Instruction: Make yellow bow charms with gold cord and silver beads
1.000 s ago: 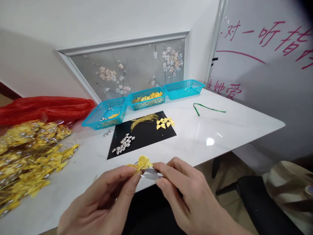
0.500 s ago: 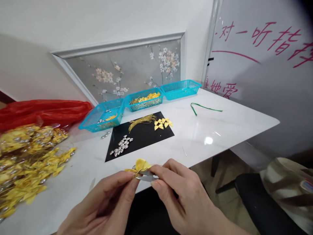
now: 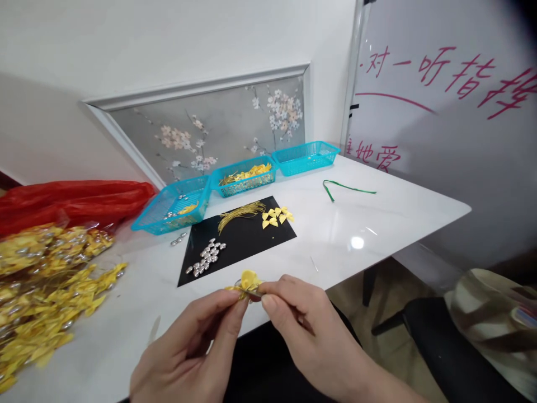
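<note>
Near the table's front edge, my left hand [image 3: 191,341] pinches a yellow ribbon bow [image 3: 250,279] with gold cord at its knot, between thumb and forefinger. Opposite it, my right hand [image 3: 312,330] is closed on small metal scissors [image 3: 253,293], mostly covered by the fingers. The blades lie against the bow's knot; whether they are around the cord I cannot tell. Beyond my hands, a black mat [image 3: 247,249] bears silver beads [image 3: 208,257], a bundle of gold cords [image 3: 241,212] and several small yellow bows [image 3: 276,216].
Blue baskets stand along the wall: one with beads and yellow pieces [image 3: 172,207], one full of yellow bows [image 3: 245,179], another [image 3: 306,159] at the right. Finished-looking yellow bead strings [image 3: 46,302] and a red bag [image 3: 75,201] lie left. A green ribbon [image 3: 350,187] lies right.
The scissor blades, spread apart before, now look closer together at the bow's knot. Both hands have shifted slightly right in the view, still gripping the bow and scissors.
</note>
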The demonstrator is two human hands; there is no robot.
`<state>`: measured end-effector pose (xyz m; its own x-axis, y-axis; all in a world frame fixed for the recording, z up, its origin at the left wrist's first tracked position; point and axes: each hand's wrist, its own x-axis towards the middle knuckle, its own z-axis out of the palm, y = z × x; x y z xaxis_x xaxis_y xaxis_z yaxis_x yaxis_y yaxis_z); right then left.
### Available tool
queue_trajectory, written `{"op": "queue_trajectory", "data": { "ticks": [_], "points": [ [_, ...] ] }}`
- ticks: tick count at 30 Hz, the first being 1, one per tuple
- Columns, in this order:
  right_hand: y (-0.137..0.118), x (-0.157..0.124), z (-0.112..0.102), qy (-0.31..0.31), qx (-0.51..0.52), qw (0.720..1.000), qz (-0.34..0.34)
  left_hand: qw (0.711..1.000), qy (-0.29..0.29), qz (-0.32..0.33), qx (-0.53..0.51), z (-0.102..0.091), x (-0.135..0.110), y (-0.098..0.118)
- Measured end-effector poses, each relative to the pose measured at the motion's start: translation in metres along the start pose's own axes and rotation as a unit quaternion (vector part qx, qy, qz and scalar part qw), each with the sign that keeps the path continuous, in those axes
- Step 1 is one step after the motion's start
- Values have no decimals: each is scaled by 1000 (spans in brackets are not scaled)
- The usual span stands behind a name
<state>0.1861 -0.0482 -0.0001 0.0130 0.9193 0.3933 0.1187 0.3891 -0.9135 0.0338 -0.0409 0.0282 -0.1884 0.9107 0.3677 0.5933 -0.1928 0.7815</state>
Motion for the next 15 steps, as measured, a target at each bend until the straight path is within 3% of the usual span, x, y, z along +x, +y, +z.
{"op": "queue_trajectory", "data": {
  "ticks": [5,9,15],
  "points": [
    [17,14,-3,33,17,999,32,992,-46,-37,-109,30,25,-1],
    [34,34,-19,56,-108,992,34,973,-121,-52,-190,54,52,-8],
    [62,50,-64,140,-302,938,91,965,-167,-75,-188,49,63,-9]
  ]
}}
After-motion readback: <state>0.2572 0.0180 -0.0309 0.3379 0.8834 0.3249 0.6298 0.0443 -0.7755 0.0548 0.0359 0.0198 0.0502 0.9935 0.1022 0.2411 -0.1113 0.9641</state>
